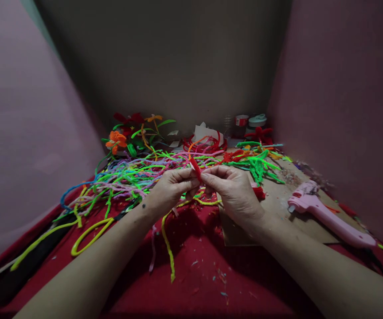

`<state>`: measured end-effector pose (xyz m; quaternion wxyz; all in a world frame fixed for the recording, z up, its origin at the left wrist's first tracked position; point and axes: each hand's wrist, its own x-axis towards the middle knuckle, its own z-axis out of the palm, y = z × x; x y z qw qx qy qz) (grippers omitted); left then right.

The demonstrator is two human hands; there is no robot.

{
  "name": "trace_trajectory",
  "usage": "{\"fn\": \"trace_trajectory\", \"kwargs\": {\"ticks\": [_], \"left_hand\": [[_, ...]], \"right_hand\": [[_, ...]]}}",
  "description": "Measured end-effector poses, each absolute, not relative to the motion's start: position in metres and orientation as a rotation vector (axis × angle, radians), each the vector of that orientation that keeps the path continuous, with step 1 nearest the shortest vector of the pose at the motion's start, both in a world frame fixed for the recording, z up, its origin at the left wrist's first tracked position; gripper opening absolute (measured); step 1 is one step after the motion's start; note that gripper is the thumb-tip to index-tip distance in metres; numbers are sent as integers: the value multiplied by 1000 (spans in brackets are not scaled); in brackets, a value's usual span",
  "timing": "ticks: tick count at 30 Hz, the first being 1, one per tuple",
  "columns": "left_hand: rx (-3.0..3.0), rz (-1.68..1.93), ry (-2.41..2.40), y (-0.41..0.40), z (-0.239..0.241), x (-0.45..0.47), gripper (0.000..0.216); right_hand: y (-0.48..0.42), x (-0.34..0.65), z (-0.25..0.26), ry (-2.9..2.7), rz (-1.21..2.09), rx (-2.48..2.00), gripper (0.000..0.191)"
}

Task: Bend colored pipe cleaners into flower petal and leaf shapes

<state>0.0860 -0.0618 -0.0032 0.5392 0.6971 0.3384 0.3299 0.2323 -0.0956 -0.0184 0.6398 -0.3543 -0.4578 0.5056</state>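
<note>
Both hands meet over the middle of the table, pinching one short red pipe cleaner piece (pixel 195 169) between them. My left hand (pixel 174 185) grips it from the left with thumb and forefinger. From the other side, my right hand (pixel 231 186) pinches its lower end, fingers curled. The piece stands up at a tilt above the fingertips; its lower part is hidden by them. Just behind and left of the hands spreads a tangled heap of coloured pipe cleaners (pixel 125 170), green, pink, purple and yellow. A bunch of green pipe cleaner pieces (pixel 259 168) lies beyond my right hand.
A pink glue gun (pixel 327 212) lies at the right on a brown board (pixel 244 232). Fuzzy orange flowers (pixel 116 141) stand at the back left. A red-labelled container (pixel 241 120) is at the back. Scraps litter the red cloth (pixel 191 283). Pale panels rise on both sides.
</note>
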Motion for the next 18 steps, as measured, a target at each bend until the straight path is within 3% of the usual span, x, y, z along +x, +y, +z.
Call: {"fn": "trace_trajectory", "kwargs": {"ticks": [18], "left_hand": [[1719, 780, 880, -69, 4, 91, 22]], "right_hand": [[-92, 227, -30, -1159, 1053, -871, 15]]}}
